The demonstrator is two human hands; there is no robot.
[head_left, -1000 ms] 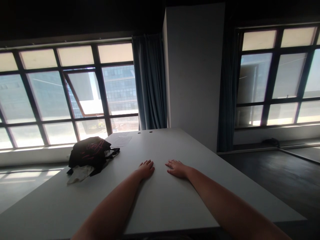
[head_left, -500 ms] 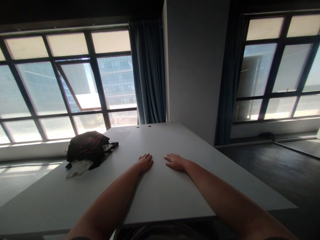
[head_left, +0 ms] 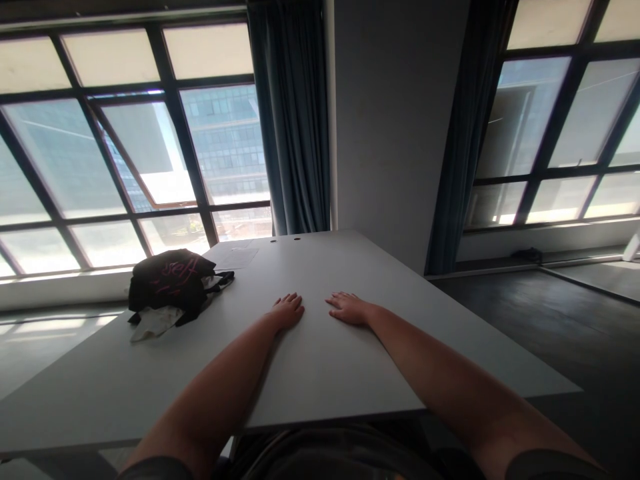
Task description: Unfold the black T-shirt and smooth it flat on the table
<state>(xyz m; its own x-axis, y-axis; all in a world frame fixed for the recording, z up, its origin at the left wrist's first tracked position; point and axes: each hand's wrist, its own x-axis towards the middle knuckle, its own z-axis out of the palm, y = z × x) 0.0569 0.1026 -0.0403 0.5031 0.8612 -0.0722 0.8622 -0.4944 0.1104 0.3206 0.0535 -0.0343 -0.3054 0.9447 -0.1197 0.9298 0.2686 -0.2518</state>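
Palm down on the white table (head_left: 320, 373), my left hand (head_left: 287, 311) lies flat with its fingers stretched out and holds nothing. Across a short gap of tabletop, my right hand (head_left: 349, 309) also rests flat, fingers extended toward the left and far side, with nothing in it. To the left of my left hand sits a crumpled black cloth bag (head_left: 167, 280) with reddish lettering. A piece of whitish cloth or paper (head_left: 156, 323) sticks out from under its front, and a dark strap (head_left: 223, 281) reaches out on its right.
Thin pale sheets (head_left: 237, 258) lie behind the bag, near the table's far left edge. Two small dark holes (head_left: 297, 239) mark the far end. Beyond stand a grey pillar (head_left: 395, 133), blue curtains (head_left: 295, 133) and large windows, one pane tilted open. Dark floor (head_left: 505, 320) extends at the right.
The view has tipped down slightly, so the table, the bag and both hands appear higher in the picture. On the tabletop, neither hand has visibly moved.
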